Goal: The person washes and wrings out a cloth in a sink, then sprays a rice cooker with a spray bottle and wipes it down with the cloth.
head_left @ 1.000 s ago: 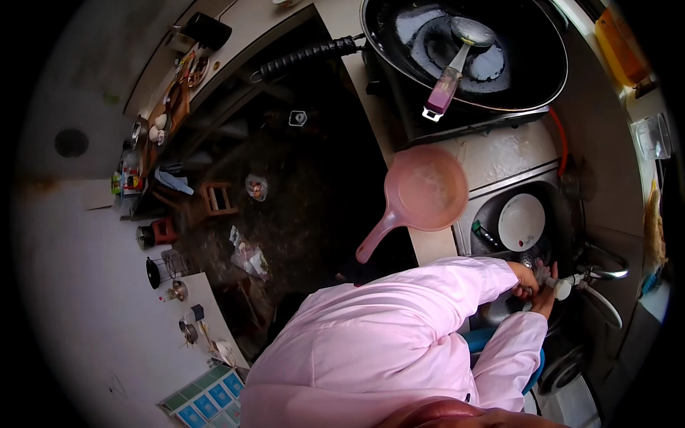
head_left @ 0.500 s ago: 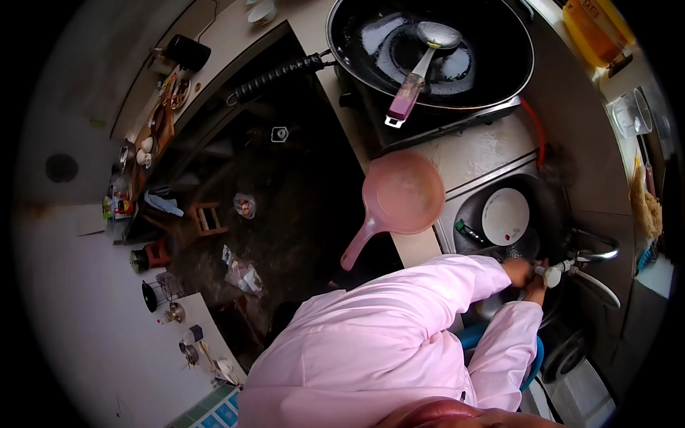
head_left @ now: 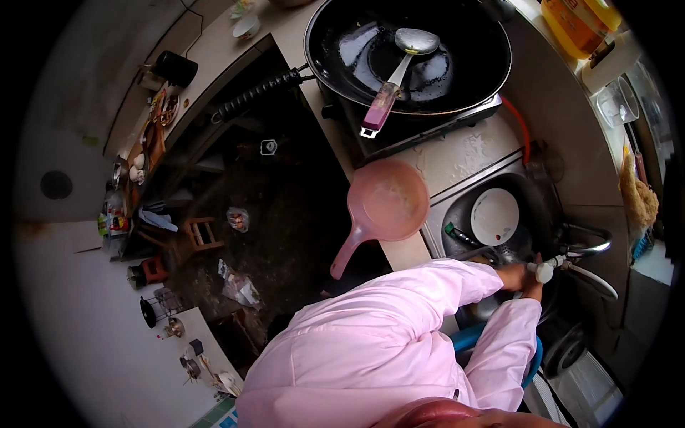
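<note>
My left hand (head_left: 512, 277) and my right hand (head_left: 533, 288) are close together over the sink, beside the white knob-like end of the tap (head_left: 544, 272). Their fingers are small and partly hidden, so I cannot tell whether they hold anything. Just beyond them, a white plate (head_left: 495, 217) with a small red spot lies in the metal sink (head_left: 457, 207). A green-and-black item (head_left: 460, 234) sits beside the plate. Part of a blue rim (head_left: 467, 337) shows beneath my sleeves.
A pink long-handled dipper (head_left: 392, 200) rests on the counter left of the sink. Farther forward, a black wok (head_left: 335, 64) on a stove holds a metal spatula-like ladle (head_left: 385, 96). An oil jug (head_left: 578, 28) and a glass (head_left: 617, 103) stand along the right. Bags (head_left: 239, 285) lie on the floor.
The whole view has shifted slightly, so the wok, dipper and sink appear farther left and the dipper a little lower. My hands stay together by the tap, with a small change in their pose.
</note>
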